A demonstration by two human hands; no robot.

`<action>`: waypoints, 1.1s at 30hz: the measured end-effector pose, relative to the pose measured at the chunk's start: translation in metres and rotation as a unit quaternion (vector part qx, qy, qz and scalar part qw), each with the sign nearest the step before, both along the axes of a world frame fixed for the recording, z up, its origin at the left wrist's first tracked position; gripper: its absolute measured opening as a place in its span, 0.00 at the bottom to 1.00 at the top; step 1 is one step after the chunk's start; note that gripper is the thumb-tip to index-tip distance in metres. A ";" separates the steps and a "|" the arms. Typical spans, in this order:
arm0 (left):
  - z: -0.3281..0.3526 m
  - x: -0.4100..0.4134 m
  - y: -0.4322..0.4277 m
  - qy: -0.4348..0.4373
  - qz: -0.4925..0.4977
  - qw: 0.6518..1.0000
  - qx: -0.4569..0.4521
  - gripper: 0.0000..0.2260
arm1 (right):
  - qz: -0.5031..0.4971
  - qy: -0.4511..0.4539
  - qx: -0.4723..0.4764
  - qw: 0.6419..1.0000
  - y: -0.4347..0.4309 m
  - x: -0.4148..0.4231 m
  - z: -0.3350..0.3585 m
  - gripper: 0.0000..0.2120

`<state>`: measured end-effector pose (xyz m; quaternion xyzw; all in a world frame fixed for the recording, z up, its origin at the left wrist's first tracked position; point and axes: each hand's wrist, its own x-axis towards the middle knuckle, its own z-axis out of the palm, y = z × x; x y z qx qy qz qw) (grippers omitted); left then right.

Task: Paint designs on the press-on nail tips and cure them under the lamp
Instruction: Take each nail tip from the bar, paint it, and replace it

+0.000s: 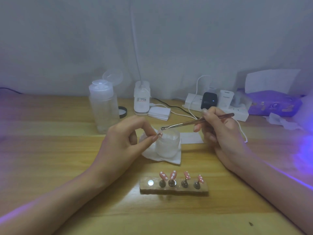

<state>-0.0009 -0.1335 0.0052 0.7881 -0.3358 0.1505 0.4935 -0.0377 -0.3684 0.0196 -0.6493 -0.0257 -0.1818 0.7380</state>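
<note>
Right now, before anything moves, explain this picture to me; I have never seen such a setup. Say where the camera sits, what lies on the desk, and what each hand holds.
One camera, worn on the person's head, looks down at their two bare hands. The left hand pinches a small pink piece, probably a nail tip, by the rim of a frosted cup on a white tissue. The right hand grips a thin metal tool. Nearer, a wooden holder carries four pink nail tips with white dots; one spot is empty. A clear bottle stands behind.
</note>
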 end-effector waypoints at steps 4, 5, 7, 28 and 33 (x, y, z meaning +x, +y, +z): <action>-0.001 0.000 0.001 0.006 -0.001 1.000 -0.001 0.07 | 0.017 -0.014 -0.018 1.000 0.001 0.000 0.000 0.14; -0.001 0.000 0.000 0.006 0.000 1.000 -0.002 0.07 | 0.010 -0.007 -0.013 1.000 0.002 0.000 0.000 0.13; -0.001 -0.001 0.000 0.006 0.000 1.000 -0.005 0.08 | 0.000 0.001 0.006 1.000 0.001 0.000 0.001 0.12; 0.000 -0.002 0.001 0.005 -0.008 1.000 0.004 0.08 | 0.006 -0.010 -0.029 1.000 0.000 0.001 -0.002 0.15; 0.000 -0.001 0.001 0.005 -0.004 1.000 0.005 0.09 | 0.017 -0.014 -0.011 1.000 -0.001 -0.001 0.000 0.15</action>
